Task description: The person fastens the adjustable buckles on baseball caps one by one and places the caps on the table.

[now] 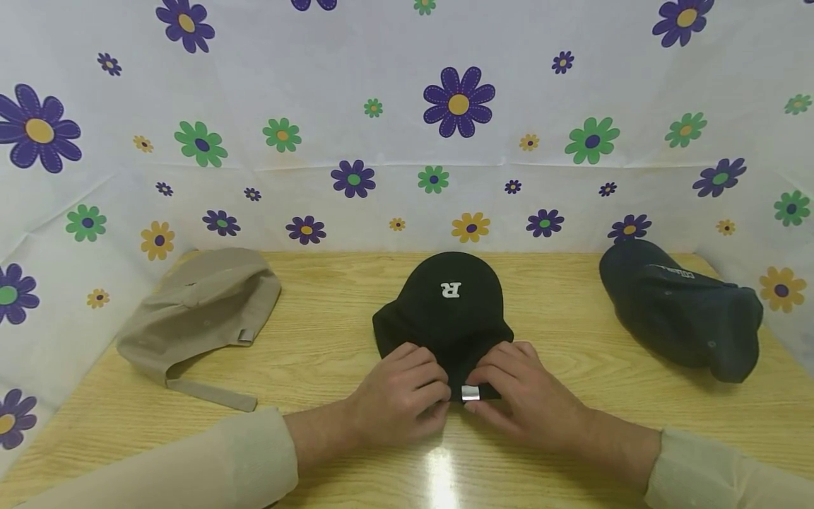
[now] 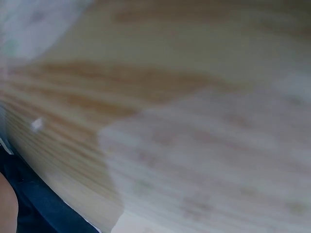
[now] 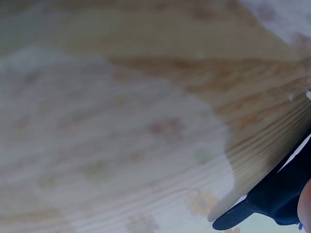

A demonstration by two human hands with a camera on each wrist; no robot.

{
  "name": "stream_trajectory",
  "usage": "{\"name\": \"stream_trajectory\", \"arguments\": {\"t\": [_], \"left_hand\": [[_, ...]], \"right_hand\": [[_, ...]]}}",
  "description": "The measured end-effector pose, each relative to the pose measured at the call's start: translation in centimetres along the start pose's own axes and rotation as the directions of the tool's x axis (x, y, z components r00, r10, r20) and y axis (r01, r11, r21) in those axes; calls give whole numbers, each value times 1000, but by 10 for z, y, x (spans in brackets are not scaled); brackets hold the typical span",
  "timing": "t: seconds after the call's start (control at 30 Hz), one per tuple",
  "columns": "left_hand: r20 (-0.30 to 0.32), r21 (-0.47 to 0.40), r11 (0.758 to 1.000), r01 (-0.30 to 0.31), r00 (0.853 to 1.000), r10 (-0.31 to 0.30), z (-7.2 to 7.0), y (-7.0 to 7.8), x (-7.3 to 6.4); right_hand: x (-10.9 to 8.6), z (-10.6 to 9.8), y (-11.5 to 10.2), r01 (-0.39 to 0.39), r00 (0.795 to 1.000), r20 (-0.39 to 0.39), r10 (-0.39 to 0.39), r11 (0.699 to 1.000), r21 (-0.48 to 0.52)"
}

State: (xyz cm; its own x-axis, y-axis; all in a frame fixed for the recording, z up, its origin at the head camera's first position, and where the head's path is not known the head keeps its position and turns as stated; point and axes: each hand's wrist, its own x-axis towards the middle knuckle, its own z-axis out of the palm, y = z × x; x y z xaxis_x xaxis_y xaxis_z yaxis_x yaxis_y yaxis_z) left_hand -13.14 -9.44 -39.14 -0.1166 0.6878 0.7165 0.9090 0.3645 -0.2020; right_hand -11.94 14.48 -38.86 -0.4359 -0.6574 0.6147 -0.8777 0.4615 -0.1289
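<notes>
Bare bench (image 1: pixel 324 297) gives passage either side of the black cap (image 1: pixel 448 311), up to the beige cap (image 1: pixel 203 300) leftward and navy cap (image 1: pixel 668 311) rightward; flowered cloth (image 1: pixel 394 141) bars behind it.

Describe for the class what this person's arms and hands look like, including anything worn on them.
The left sleeve and right sleeve are long, pale beige and plain, each ending in a broad cuff above the wrist. No markings show on the fabric. The left hand and right hand are bare, without gloves.
</notes>
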Motion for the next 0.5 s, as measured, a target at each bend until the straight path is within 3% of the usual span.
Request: {"name": "stream_trajectory", "arguments": {"t": [0.23, 0.5], "left_hand": [[-18, -4, 1000, -5, 1000, 5, 0, 0, 0], [54, 21, 998, 62, 997, -63, -1, 1, -1]], "right_hand": [[0, 0, 0, -27, 999, 31, 27, 1000, -4], [0, -2, -1, -59, 995, 76, 60, 998, -19]]}}
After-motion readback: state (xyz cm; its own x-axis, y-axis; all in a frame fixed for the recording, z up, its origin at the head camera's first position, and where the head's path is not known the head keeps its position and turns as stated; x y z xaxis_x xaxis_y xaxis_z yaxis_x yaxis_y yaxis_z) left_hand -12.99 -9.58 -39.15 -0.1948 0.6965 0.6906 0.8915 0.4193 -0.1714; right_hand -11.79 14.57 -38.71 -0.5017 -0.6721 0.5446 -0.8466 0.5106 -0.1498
